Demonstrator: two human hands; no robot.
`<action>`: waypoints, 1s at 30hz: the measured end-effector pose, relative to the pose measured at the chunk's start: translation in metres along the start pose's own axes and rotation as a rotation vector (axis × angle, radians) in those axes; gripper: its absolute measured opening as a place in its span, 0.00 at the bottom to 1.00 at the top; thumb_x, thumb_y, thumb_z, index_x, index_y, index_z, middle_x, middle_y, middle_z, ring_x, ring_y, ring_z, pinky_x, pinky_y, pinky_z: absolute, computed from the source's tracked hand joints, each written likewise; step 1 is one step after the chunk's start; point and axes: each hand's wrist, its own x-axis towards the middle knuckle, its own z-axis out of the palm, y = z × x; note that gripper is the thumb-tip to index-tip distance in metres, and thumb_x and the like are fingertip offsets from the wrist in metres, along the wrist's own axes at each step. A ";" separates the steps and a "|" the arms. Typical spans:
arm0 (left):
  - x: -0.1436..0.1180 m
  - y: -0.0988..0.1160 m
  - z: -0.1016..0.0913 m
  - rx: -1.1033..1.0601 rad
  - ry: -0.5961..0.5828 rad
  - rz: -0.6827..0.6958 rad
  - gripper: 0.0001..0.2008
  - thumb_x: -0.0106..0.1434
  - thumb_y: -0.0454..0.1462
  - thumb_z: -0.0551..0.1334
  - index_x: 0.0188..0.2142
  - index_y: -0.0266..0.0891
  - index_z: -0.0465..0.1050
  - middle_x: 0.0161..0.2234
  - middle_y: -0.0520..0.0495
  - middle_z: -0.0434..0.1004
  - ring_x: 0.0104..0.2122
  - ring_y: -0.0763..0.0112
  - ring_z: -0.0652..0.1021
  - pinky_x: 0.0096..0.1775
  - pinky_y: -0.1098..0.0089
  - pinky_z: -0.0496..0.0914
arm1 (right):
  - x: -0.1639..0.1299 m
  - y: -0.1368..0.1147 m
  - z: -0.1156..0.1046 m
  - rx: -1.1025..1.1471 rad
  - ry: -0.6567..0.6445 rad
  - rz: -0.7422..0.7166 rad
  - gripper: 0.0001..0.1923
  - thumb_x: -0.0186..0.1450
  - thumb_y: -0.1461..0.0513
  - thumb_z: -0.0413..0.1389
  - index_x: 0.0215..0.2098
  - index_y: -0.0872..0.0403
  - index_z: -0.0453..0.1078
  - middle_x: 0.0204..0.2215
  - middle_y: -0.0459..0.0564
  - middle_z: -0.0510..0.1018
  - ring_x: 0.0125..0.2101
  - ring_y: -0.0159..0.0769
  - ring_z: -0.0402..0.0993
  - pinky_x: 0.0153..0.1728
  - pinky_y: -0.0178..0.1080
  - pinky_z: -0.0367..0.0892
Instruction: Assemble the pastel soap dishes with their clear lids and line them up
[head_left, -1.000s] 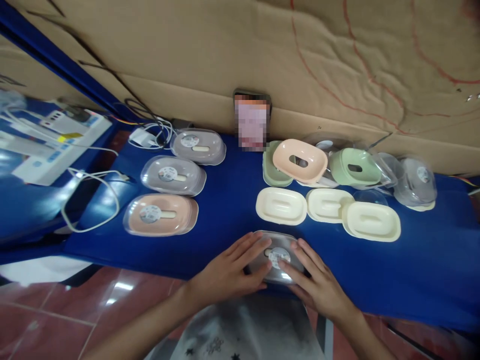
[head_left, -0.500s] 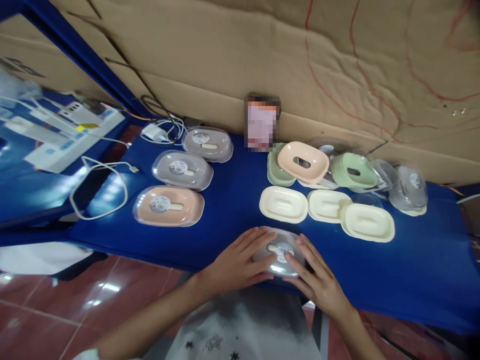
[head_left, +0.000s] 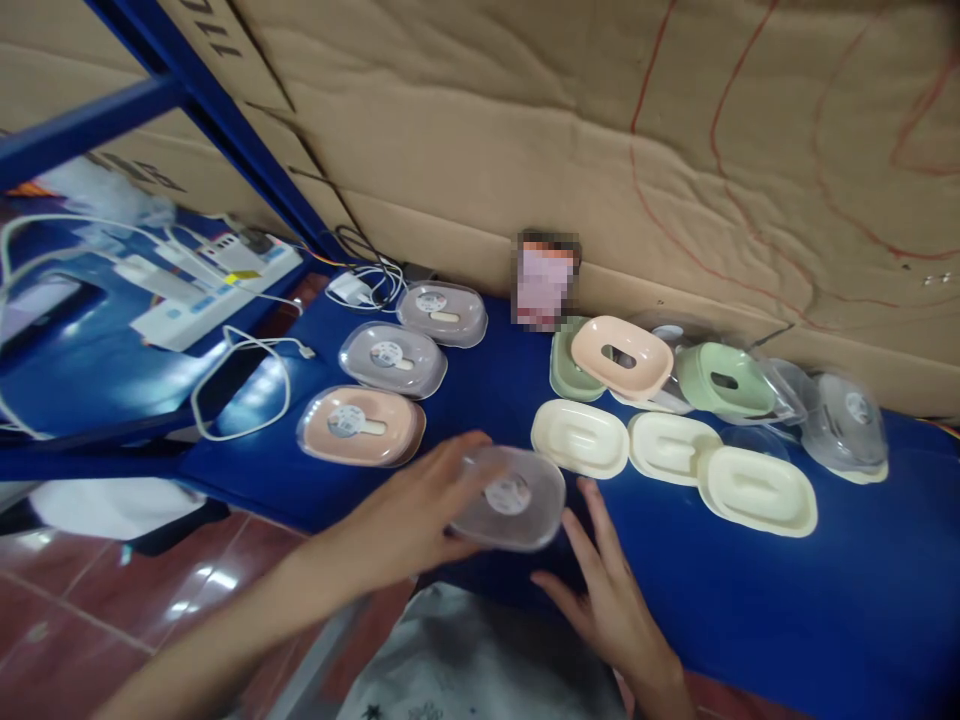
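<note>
My left hand (head_left: 409,515) grips a grey soap box with a clear lid (head_left: 510,497) and holds it just above the blue table (head_left: 825,590), near the front edge. Beside the box, to its right, my right hand (head_left: 611,600) rests with fingers spread and holds nothing. Left of the box stand three closed boxes in a row: a pink one (head_left: 361,427), a grey one (head_left: 392,358) and a further grey one (head_left: 442,313).
Three cream trays (head_left: 579,437) lie in a row to the right, with pink (head_left: 621,355) and green (head_left: 724,378) parts and clear lids (head_left: 847,420) behind them. A cardboard wall (head_left: 600,150) backs the table. White cables (head_left: 240,385) and a power strip (head_left: 217,285) lie at the left.
My left hand has carried the grey box leftward, away from my right hand, which has let go and opened. The view has shifted.
</note>
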 end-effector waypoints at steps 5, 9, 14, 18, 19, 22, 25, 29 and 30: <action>0.022 -0.086 -0.074 0.127 0.297 -0.047 0.33 0.72 0.58 0.64 0.66 0.42 0.63 0.65 0.36 0.66 0.65 0.50 0.72 0.65 0.48 0.71 | 0.003 0.009 0.000 0.027 -0.006 0.127 0.38 0.77 0.58 0.57 0.80 0.44 0.47 0.79 0.60 0.52 0.73 0.57 0.61 0.64 0.59 0.74; 0.059 -0.156 -0.104 0.240 0.298 -0.102 0.47 0.70 0.66 0.60 0.66 0.27 0.60 0.61 0.36 0.68 0.62 0.54 0.72 0.64 0.46 0.71 | 0.008 0.008 0.002 -0.054 -0.100 0.040 0.32 0.77 0.58 0.56 0.77 0.41 0.57 0.77 0.56 0.57 0.72 0.56 0.63 0.65 0.61 0.72; 0.083 -0.192 -0.100 0.222 0.138 -0.173 0.52 0.68 0.68 0.58 0.69 0.24 0.56 0.64 0.38 0.66 0.64 0.56 0.72 0.64 0.43 0.70 | 0.005 0.018 -0.006 -0.142 -0.033 0.074 0.29 0.78 0.60 0.55 0.75 0.44 0.60 0.75 0.55 0.62 0.73 0.53 0.61 0.68 0.64 0.66; 0.082 -0.194 -0.097 0.227 0.190 -0.112 0.60 0.62 0.70 0.60 0.74 0.25 0.49 0.70 0.32 0.61 0.68 0.47 0.68 0.64 0.37 0.66 | -0.003 0.040 -0.023 -0.209 0.042 0.173 0.27 0.78 0.59 0.55 0.74 0.45 0.62 0.75 0.55 0.63 0.74 0.55 0.60 0.68 0.65 0.64; 0.081 -0.192 -0.098 0.229 0.202 -0.091 0.60 0.63 0.70 0.60 0.75 0.25 0.48 0.71 0.31 0.60 0.69 0.46 0.67 0.65 0.37 0.65 | -0.003 0.045 -0.029 -0.218 0.048 0.181 0.27 0.78 0.59 0.56 0.74 0.45 0.62 0.74 0.54 0.64 0.74 0.55 0.59 0.68 0.64 0.64; 0.080 -0.188 -0.100 0.236 0.201 -0.042 0.54 0.67 0.68 0.58 0.75 0.28 0.51 0.71 0.31 0.61 0.70 0.48 0.66 0.66 0.37 0.64 | 0.003 0.056 -0.044 -0.250 0.046 0.165 0.27 0.78 0.59 0.56 0.74 0.44 0.62 0.73 0.53 0.66 0.74 0.54 0.59 0.69 0.62 0.63; 0.081 -0.189 -0.102 0.240 0.193 -0.036 0.46 0.70 0.66 0.56 0.72 0.34 0.60 0.67 0.38 0.66 0.67 0.56 0.70 0.65 0.42 0.67 | 0.014 0.060 -0.053 -0.277 0.020 0.118 0.27 0.78 0.59 0.56 0.73 0.46 0.63 0.73 0.54 0.67 0.73 0.54 0.60 0.69 0.63 0.61; 0.083 -0.194 -0.101 0.249 0.200 -0.048 0.52 0.67 0.70 0.56 0.73 0.32 0.60 0.67 0.36 0.67 0.66 0.55 0.71 0.64 0.44 0.69 | 0.025 0.062 -0.060 -0.271 -0.009 0.057 0.25 0.78 0.60 0.56 0.72 0.48 0.64 0.71 0.57 0.69 0.71 0.52 0.65 0.67 0.60 0.64; 0.083 -0.193 -0.101 0.270 0.212 -0.058 0.54 0.66 0.71 0.56 0.73 0.30 0.59 0.69 0.33 0.64 0.68 0.51 0.69 0.65 0.42 0.68 | 0.026 0.063 -0.063 -0.263 -0.003 0.046 0.24 0.78 0.61 0.56 0.71 0.49 0.65 0.70 0.57 0.70 0.69 0.51 0.67 0.66 0.58 0.66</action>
